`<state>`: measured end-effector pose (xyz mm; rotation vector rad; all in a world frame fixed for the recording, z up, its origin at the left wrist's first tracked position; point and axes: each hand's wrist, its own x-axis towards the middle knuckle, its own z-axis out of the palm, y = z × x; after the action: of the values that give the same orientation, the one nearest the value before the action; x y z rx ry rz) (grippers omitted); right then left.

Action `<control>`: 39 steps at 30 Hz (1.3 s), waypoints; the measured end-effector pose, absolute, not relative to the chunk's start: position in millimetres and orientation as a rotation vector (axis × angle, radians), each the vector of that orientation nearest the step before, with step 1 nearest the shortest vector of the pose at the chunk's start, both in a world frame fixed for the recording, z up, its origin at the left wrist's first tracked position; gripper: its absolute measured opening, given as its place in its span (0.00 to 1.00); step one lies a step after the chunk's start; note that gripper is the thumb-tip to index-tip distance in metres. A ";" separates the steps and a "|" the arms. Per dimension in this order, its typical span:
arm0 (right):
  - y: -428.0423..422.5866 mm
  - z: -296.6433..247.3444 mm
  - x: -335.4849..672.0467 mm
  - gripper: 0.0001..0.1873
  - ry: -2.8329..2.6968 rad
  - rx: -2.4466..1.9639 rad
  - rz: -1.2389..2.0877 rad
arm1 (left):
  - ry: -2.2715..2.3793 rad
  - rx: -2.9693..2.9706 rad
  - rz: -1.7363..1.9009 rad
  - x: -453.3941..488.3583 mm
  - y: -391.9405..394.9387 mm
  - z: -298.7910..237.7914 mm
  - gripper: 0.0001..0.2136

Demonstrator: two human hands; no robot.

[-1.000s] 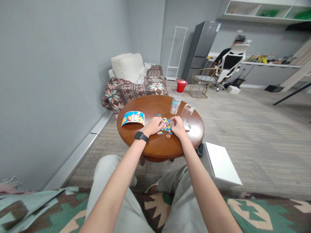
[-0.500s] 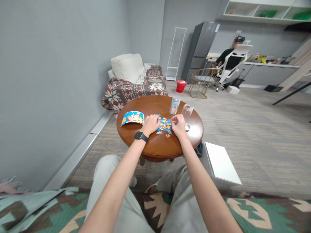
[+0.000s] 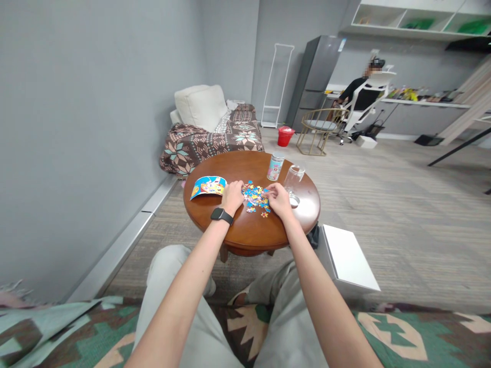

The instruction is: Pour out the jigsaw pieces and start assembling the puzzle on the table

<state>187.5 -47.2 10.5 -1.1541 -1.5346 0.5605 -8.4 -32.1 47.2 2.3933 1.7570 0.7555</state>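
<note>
Wooden table (image 3: 230, 166) | puzzle pieces (image 3: 254, 196) between left hand (image 3: 232, 198), right hand (image 3: 280, 200) | rim (image 3: 253, 247) well apart | grips unclear

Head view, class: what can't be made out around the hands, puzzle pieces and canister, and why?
In the head view:
How many puzzle pieces: too small, crowded.
Whether the right hand grips one: too small, behind fingers.
Underneath the left hand: hidden by it.
Print on the canister: too small.
</note>
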 end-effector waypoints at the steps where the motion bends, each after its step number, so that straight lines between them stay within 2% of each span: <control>1: -47.3 10.8 187.6 0.08 -1.519 -1.150 0.569 | 1.735 2.387 0.777 -8.3 -31.4 46.1 0.15; 5: -48.1 12.6 189.3 0.11 -1.505 -1.154 0.584 | 1.504 2.389 0.898 -7.4 -30.4 43.2 0.15; 9: -49.1 15.0 192.6 0.12 -1.510 -1.251 0.355 | 1.049 2.494 0.909 -7.6 -32.5 43.6 0.14; 12: -50.4 17.4 193.5 0.12 -1.508 -1.344 0.241 | 0.910 2.550 0.861 -8.4 -33.5 44.0 0.11; 18: -57.2 25.1 190.3 0.13 -1.565 -1.484 0.242 | 0.972 2.528 0.843 -7.7 -28.4 39.5 0.14; 25: -66.1 35.4 187.2 0.15 -1.618 -1.535 0.431 | 1.012 2.493 0.831 -8.0 -30.7 42.8 0.06; 29: -64.5 34.3 186.1 0.16 -1.648 -1.528 0.504 | 0.940 2.570 0.666 -9.0 -36.2 46.5 0.14; 32: -62.3 31.3 186.9 0.16 -1.625 -1.515 0.472 | 1.005 2.562 0.633 -7.2 -37.2 46.3 0.15; 39: -60.0 26.0 189.9 0.12 -1.459 -1.520 0.173 | 1.140 2.579 0.626 -2.7 -35.2 44.9 0.08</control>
<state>189.9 -60.0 26.0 -1.5197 -1.4586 0.1729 -2.7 -35.2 44.9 2.5792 1.1395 0.6264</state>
